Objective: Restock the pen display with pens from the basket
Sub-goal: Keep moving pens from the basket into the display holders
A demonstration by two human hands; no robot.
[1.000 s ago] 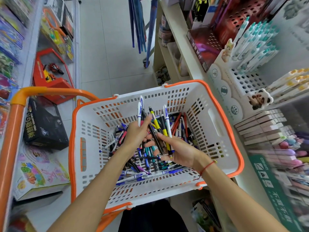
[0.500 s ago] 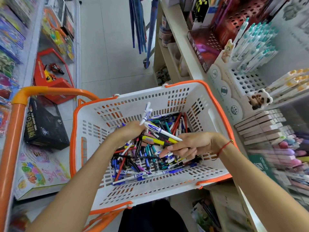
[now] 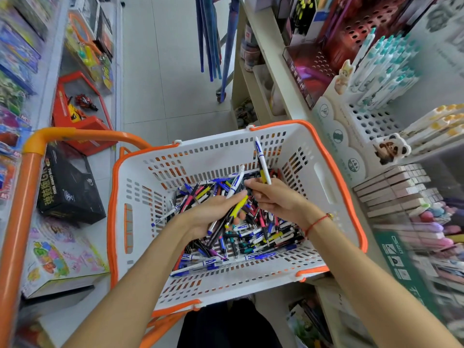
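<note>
From the head camera, both hands work inside the white basket (image 3: 334, 187), over a loose heap of pens (image 3: 251, 234) covering its floor. The left hand (image 3: 213, 212) curls round a small bunch of pens, a white-and-blue one and a yellow one among them. The right hand (image 3: 273, 197) pinches a white pen with a blue cap (image 3: 262, 160), standing nearly upright. The pen display (image 3: 371, 121) with its white holed rack sits on the shelf just right of the basket, partly filled with teal-capped pens (image 3: 386, 64). Pens look light, stiff and smooth, likely to slip from a bunch; gripping mid-barrel should steady them.
</note>
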